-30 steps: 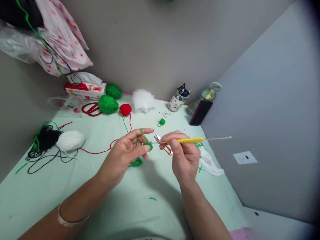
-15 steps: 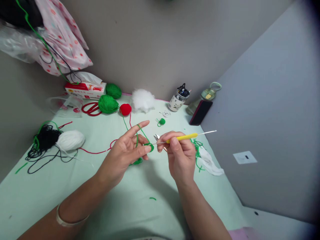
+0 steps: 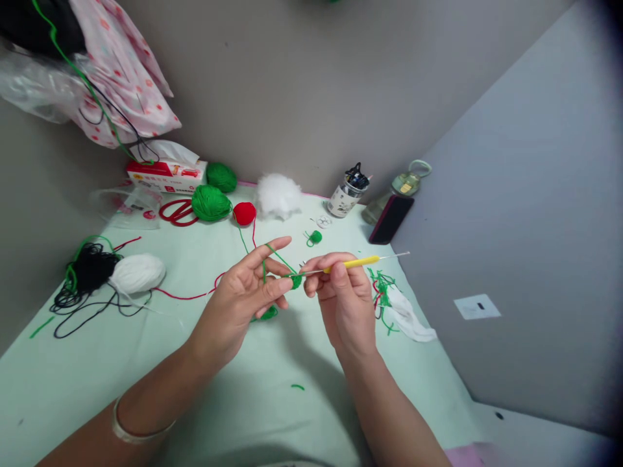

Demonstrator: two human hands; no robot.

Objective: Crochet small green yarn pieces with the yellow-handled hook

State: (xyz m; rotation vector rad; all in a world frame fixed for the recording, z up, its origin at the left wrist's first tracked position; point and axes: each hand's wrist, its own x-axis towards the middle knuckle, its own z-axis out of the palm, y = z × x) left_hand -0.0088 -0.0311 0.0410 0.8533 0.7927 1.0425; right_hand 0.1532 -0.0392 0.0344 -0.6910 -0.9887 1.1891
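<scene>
My left hand (image 3: 248,292) pinches a small green crochet piece (image 3: 294,281) between thumb and fingers. Green yarn (image 3: 282,257) runs from the piece up over its raised index finger. In my right hand (image 3: 348,292) is a crochet hook (image 3: 361,262) with a yellow handle, held like a pen. The hook's metal tip meets the crochet piece; the exact stitch is too small to make out. Beneath my left hand a bit of green crochet or yarn (image 3: 267,314) lies on the table. Behind my right fingers, scissor tips (image 3: 302,264) show slightly, mostly hidden.
At the back stand a tissue box (image 3: 168,175), green yarn balls (image 3: 211,202), red-handled scissors (image 3: 179,212), a red ball (image 3: 244,213), white stuffing (image 3: 278,196), a pen jar (image 3: 346,194), and a phone (image 3: 390,219) against a bottle (image 3: 406,183). White yarn (image 3: 138,272) lies left, yarn scraps (image 3: 384,288) right.
My right hand has shifted left with the hook, bringing it closer to the crochet piece. The hook has slid further in toward my left fingers. The left hand has barely moved.
</scene>
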